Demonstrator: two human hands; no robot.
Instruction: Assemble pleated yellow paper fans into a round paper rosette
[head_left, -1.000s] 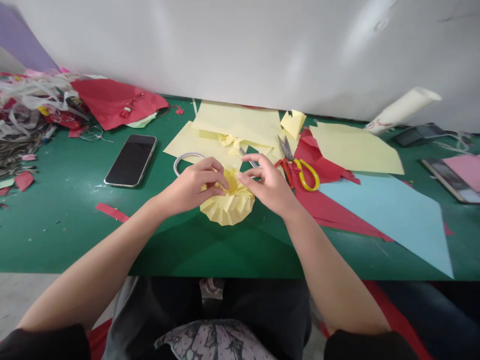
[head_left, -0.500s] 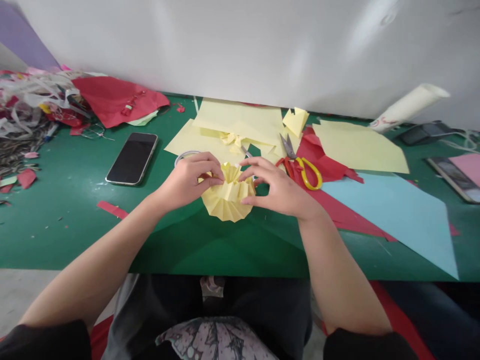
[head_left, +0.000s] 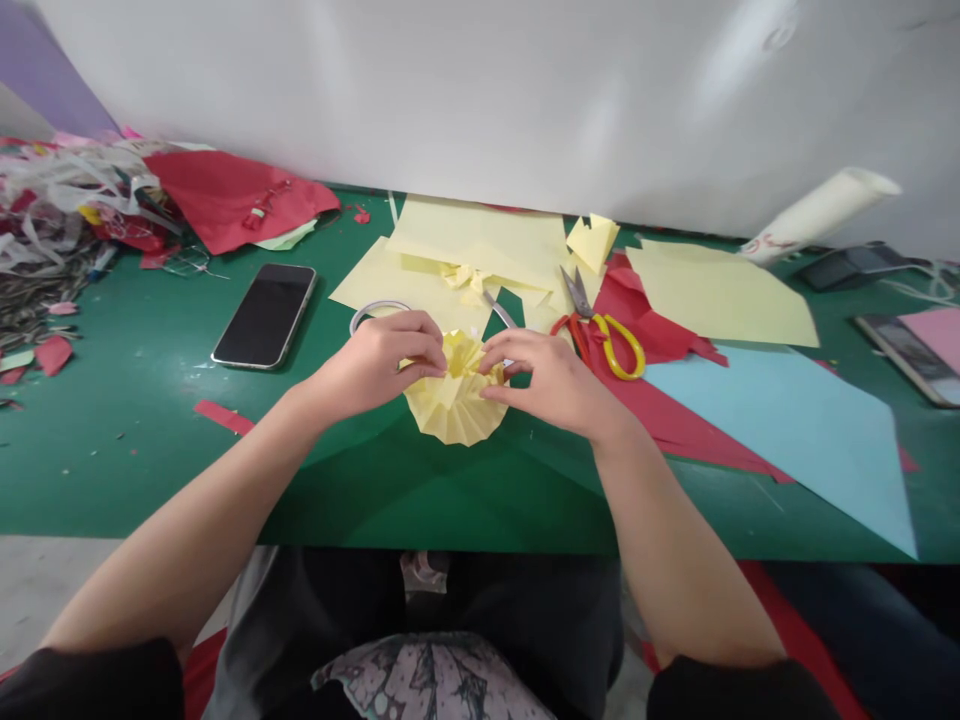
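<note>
A yellow pleated paper rosette [head_left: 457, 415] lies on the green table [head_left: 450, 500] in front of me, its folds fanned out in a ring with a raised, ruffled middle. My left hand [head_left: 382, 365] pinches the ruffled part from the left with thumb and fingers. From the right, my right hand [head_left: 544, 380] grips the opposite edge, thumb low and fingers curled over it. Both hands partly cover the rosette's sides. Just behind the left hand shows a grey ring-shaped thing [head_left: 379, 307], partly hidden. A metal blade [head_left: 499, 308] sticks out behind the right hand.
Yellow paper sheets [head_left: 472, 235] lie behind my hands. Scissors with red and yellow handles [head_left: 619, 345] rest on red paper at right, beside blue paper [head_left: 795, 420]. A phone [head_left: 266, 317] lies left, near a heap of scraps [head_left: 67, 220]. A white wall [head_left: 480, 100] borders the back.
The ruffled middle of the rosette looks flatter and more spread. My right hand's fingers have drawn in and lowered onto its edge; the left hand has shifted only slightly.
</note>
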